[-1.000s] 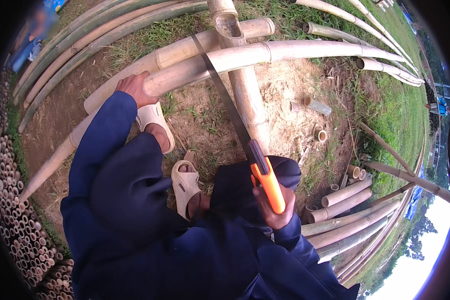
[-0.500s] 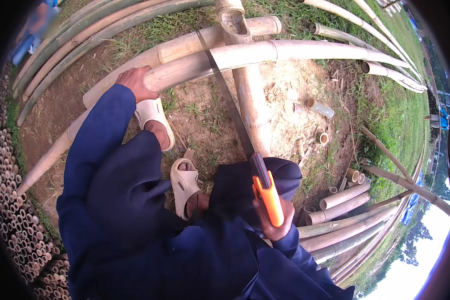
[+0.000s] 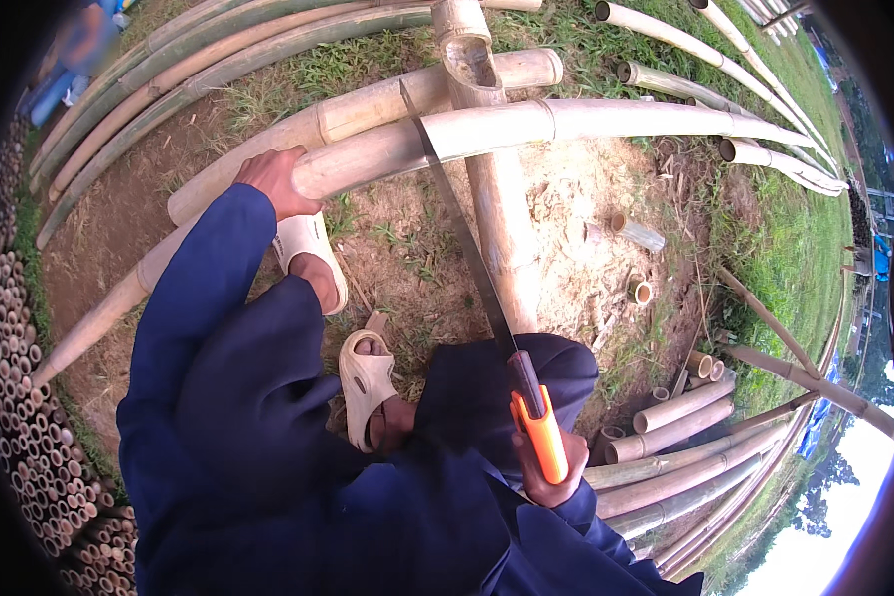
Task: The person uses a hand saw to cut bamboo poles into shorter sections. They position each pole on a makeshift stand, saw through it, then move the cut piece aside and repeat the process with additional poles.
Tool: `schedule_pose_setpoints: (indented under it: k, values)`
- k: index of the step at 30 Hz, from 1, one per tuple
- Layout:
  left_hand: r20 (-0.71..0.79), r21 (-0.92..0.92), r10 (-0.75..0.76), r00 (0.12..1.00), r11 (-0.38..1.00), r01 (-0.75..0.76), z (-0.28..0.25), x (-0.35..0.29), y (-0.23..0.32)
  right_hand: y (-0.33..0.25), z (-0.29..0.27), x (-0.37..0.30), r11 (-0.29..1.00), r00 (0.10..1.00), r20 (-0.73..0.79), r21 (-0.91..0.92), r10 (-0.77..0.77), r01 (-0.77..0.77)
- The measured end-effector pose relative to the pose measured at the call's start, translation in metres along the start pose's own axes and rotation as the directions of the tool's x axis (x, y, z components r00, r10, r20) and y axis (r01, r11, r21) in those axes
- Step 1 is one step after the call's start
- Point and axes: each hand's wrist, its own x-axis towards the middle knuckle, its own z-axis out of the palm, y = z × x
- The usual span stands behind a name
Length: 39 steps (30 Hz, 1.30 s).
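holding a bamboo pole and saw over sawdusted ground

our left grip (image 3: 274,183) is clamped on the near end of the bamboo pole (image 3: 616,119), which lies across a notched bamboo support (image 3: 495,209). our right grip (image 3: 572,465) is wrapped around the orange handle of the saw (image 3: 470,248), its blade crossing the pole between our left grip and the support. beneath us spread brown soil, pale sawdust (image 3: 566,258) and grass (image 3: 785,238). outdoors around us, cut bamboo (image 3: 40,437) is stacked at left, long green poles (image 3: 238,74) lie beyond, and bright sky (image 3: 844,507) shows lower right.
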Motion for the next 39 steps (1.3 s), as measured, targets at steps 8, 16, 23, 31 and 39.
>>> schedule_pose_setpoints:
  k: [8,16,23,31,39]
  values:
    - [0.16,-0.078,0.004,0.987,0.997,0.008,-0.01,0.01,0.005,0.019,0.081,0.175,0.967,0.995,-0.062,0.24,-0.078,0.091]
    - [0.066,-0.032,-0.026,0.997,0.999,0.028,0.007,-0.007,0.005,0.011,0.018,0.037,0.997,0.997,0.014,0.02,-0.078,0.078]
    - [0.081,-0.028,0.011,0.997,1.0,-0.008,-0.004,0.002,-0.001,0.012,0.089,0.194,0.964,0.994,-0.061,0.247,-0.089,0.101]
    - [0.13,0.022,-0.015,0.991,1.0,0.012,-0.001,0.001,0.005,0.023,0.035,0.071,0.984,0.998,-0.024,0.169,-0.057,0.06]
    - [-0.01,0.108,0.043,0.999,0.993,-0.042,0.004,-0.006,-0.01,0.031,0.102,0.215,0.964,0.99,-0.068,0.228,-0.122,0.134]
